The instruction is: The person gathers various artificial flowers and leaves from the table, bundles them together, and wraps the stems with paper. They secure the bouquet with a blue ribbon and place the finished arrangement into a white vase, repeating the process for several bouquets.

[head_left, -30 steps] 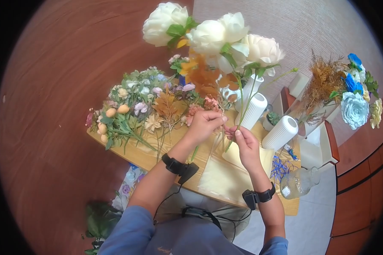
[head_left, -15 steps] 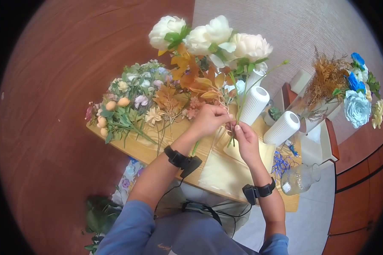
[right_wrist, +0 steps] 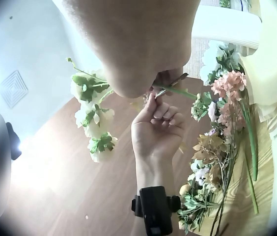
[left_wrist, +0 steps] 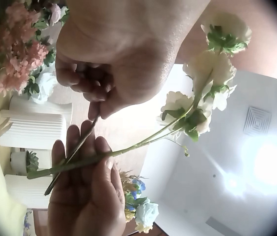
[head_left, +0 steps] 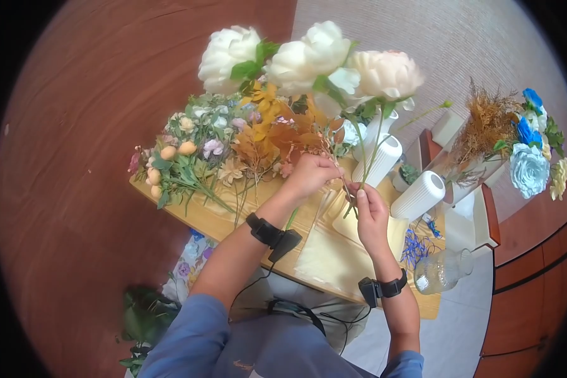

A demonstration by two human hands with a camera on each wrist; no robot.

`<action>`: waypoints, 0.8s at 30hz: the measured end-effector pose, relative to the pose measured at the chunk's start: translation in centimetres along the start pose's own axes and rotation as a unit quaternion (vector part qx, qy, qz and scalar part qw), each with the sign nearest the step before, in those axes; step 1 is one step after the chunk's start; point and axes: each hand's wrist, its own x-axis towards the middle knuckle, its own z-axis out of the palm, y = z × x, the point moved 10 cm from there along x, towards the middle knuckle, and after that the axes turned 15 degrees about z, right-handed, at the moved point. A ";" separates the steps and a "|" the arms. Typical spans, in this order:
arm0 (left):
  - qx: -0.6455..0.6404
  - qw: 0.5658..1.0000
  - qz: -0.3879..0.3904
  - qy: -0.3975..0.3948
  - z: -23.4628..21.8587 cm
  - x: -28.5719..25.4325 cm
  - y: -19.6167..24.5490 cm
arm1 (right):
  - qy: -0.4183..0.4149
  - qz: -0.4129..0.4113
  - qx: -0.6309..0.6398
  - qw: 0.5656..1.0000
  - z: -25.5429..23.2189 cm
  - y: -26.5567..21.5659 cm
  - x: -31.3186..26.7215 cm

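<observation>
My right hand [head_left: 373,217] holds the green stem [left_wrist: 143,143] of a spray of white peonies [head_left: 387,74], the thumb pressed on it and the fingers behind. The blooms stand high over the table's far side. With thumb and fingertips, my left hand [head_left: 314,173] pinches a thin brown stem [left_wrist: 82,140], belonging to a branch of orange-brown leaves [head_left: 309,129]. In the left wrist view this stem slants across the right fingers and crosses the green one near their lower ends. Both hands are close together above the pale wrapping sheets [head_left: 324,252].
Artificial flowers [head_left: 195,142] are heaped along the table's left side. Ribbed white vases [head_left: 419,196] and a small potted succulent [head_left: 406,176] stand right of the hands. Blue ribbon shreds [head_left: 416,249] and a glass jar [head_left: 438,272] are near the right edge.
The peony heads swung left and then spread apart again, the leftmost now lower and further left. The leafy branch has come down slightly. Both hands keep their stems, nearly in place.
</observation>
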 end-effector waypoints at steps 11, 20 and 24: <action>0.186 0.975 0.077 -0.097 2.0 0.8 1.8 | -0.028 0.034 -0.009 0.999 0.5 1.9 0.7; 0.260 0.943 0.067 -0.197 4.4 0.2 2.5 | -0.045 0.061 0.026 0.997 0.3 4.8 0.9; 0.206 0.954 0.031 -0.215 5.3 -0.3 1.5 | -0.035 0.044 0.012 0.998 -0.2 5.5 0.8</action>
